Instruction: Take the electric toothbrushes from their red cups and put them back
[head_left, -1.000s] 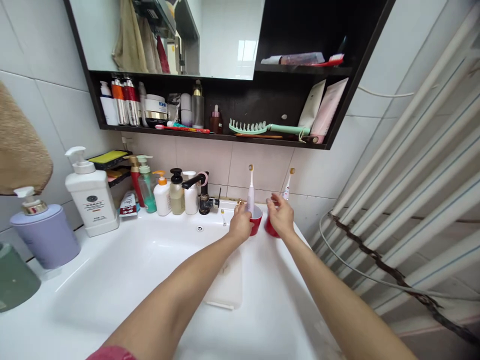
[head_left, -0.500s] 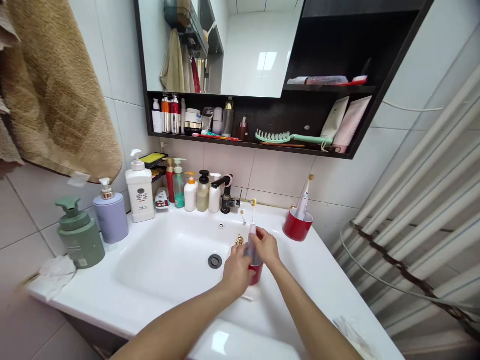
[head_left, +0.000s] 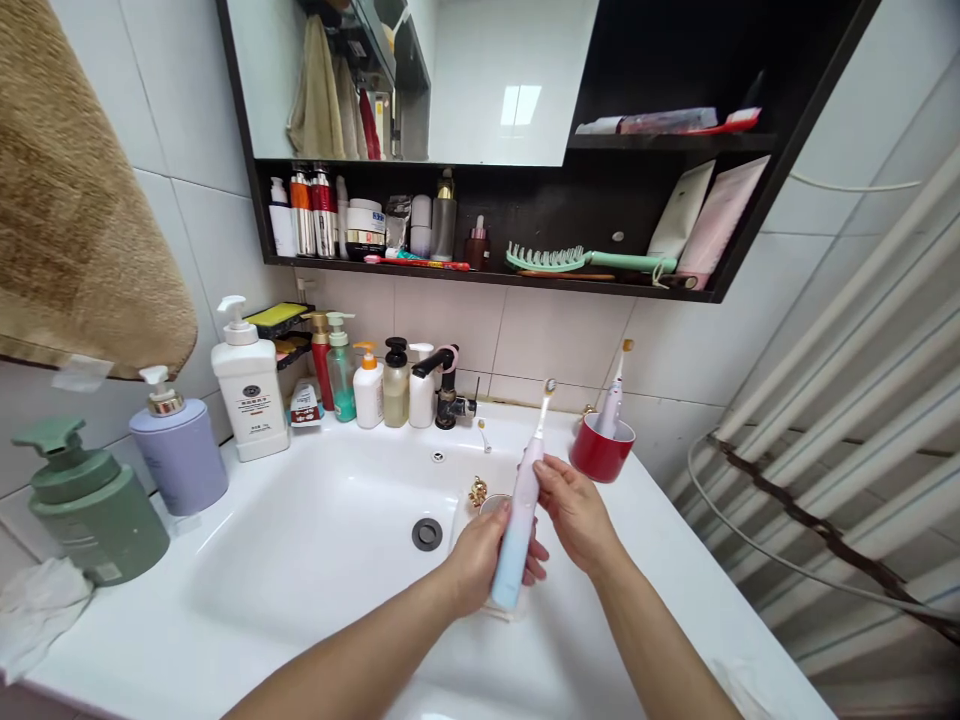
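An electric toothbrush (head_left: 521, 510), pink-white above fading to light blue below, is tilted over the right side of the basin with its brush head up. My left hand (head_left: 484, 560) is closed around the lower handle, thumb in front and fingers behind. On the upper handle, the fingers of my right hand (head_left: 574, 505) pinch from the right. Behind my left hand, a cup (head_left: 491, 503) shows only part of its rim. A small gold ornament (head_left: 478, 490) lies beside that cup.
A red cup (head_left: 602, 452) holding another electric toothbrush (head_left: 613, 400) stands at the back right. The black faucet (head_left: 450, 390) rises behind the white basin (head_left: 300, 540). Pump bottles line the left and back edges. A low cabinet (head_left: 525, 285) overhangs the back; a radiator (head_left: 847, 450) is at right.
The electric toothbrush has come up out of the red cup and tilted to the right, showing its whole handle. My hands have moved with it, and the view has shifted closer.
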